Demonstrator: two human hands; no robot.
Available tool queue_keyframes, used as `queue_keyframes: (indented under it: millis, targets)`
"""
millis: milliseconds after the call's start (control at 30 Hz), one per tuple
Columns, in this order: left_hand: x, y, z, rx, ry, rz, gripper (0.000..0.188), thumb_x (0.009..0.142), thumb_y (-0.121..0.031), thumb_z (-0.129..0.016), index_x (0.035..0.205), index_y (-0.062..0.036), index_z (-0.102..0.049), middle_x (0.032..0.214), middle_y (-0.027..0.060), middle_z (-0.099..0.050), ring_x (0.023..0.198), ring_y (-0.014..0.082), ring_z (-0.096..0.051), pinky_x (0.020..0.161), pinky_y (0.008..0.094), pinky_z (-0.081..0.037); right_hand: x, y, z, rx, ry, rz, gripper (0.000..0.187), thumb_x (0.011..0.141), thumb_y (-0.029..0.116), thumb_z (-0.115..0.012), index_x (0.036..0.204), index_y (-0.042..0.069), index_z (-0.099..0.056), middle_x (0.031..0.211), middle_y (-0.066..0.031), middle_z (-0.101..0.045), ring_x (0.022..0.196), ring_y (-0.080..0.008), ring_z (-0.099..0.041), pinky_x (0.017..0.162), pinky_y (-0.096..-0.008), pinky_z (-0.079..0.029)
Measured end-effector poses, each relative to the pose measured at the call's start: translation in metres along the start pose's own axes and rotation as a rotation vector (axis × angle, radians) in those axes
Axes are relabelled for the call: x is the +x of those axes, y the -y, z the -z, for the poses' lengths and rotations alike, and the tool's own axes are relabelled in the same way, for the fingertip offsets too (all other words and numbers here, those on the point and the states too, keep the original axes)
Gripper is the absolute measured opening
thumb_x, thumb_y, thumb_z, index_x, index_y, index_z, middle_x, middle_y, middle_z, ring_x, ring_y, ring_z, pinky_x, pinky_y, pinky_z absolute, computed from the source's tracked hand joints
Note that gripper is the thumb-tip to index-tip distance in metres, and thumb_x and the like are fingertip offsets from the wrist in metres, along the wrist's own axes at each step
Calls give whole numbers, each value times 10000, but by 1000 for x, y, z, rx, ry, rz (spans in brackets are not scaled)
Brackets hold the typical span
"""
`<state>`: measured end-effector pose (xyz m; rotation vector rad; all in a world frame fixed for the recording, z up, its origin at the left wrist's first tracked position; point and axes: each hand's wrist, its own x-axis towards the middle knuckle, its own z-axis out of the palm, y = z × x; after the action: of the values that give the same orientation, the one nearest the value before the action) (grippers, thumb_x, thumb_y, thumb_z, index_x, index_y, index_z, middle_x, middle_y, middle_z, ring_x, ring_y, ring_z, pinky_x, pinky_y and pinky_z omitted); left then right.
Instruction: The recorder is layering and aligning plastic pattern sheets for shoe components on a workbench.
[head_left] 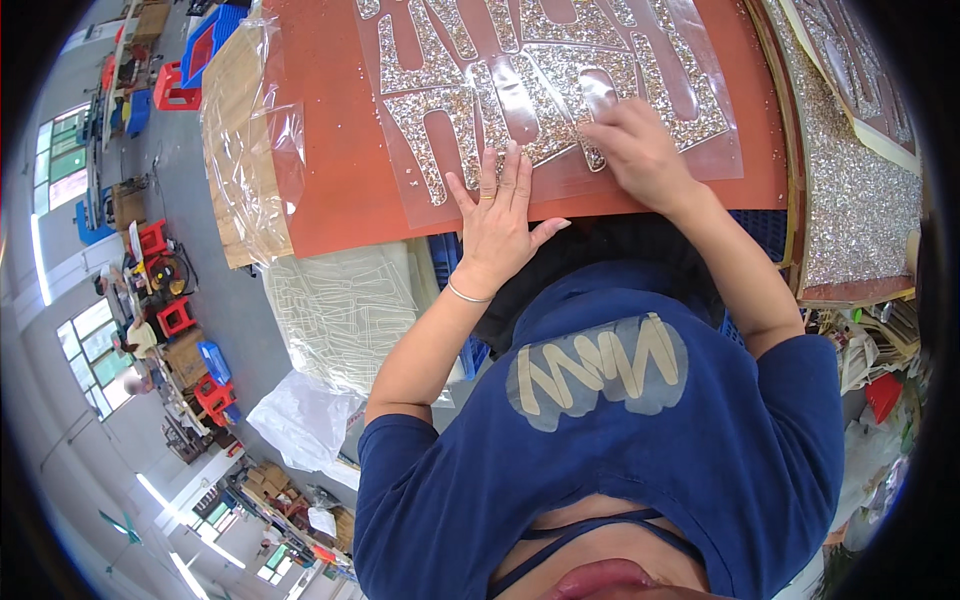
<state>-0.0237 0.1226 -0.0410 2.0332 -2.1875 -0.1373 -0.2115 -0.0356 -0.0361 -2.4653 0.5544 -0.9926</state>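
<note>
A clear plastic sheet (pixel 720 158) lies on a red-brown table top (pixel 330 160). Shapes filled with glittery silver and gold rhinestones (pixel 560 72) cover it, with bare rounded gaps between them. My left hand (pixel 500 205) rests open on the sheet's near edge, fingers spread, a ring on one finger and a bangle at the wrist. Over a narrow rhinestone strip to its right, my right hand (pixel 640 150) is closed, its fingertips pinched together and bent down to the sheet. Whatever they grip, if anything, is too small or hidden to name.
Crinkled clear film (pixel 285 130) hangs over a wooden board (pixel 228 150) at the left. Below it are pale patterned sheets (pixel 345 310) and a white plastic bag (pixel 305 420). A rhinestone-covered panel (pixel 850 210) stands at the right. Red stools (pixel 175 317) and other people are farther left.
</note>
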Motion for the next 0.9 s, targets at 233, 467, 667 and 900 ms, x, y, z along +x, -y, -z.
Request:
queue_keyframes:
  millis: [233, 467, 667, 900]
  targets:
    - [-11, 26, 17, -6, 54, -32, 900, 812, -635, -544, 1431, -16, -337, 1522, 130, -295, 1446, 380, -77, 1101, 619, 36, -84, -15, 147, -534, -128, -563, 198, 890, 48, -579, 1071, 35, -659, 978, -130, -613, 963, -280, -581, 846, -358, -461]
    - [-14, 24, 10, -41, 65, -69, 882, 809, -612, -569, 1434, -34, -340, 1527, 122, -289, 1444, 385, -89, 1099, 626, 31, -175, -32, 207, -765, 197, -872, 187, 916, 100, -539, 1049, 24, -646, 990, -138, -617, 950, -320, -565, 857, -384, -438]
    - [-11, 21, 14, 15, 83, -72, 861, 812, -597, -578, 1433, -46, -349, 1529, 112, -287, 1444, 385, -88, 1100, 628, 25, -170, -52, 206, -611, 191, -837, 159, 907, 84, -538, 1019, 10, -623, 950, -137, -608, 929, -318, -552, 830, -392, -434]
    - [-12, 11, 12, -79, 51, -24, 876, 816, -599, -573, 1444, -41, -326, 1537, 116, -267, 1441, 404, -65, 1104, 622, 18, -123, -41, 190, -661, 66, -606, 98, 880, 57, -559, 950, 1, -599, 906, -139, -589, 891, -322, -549, 793, -403, -441]
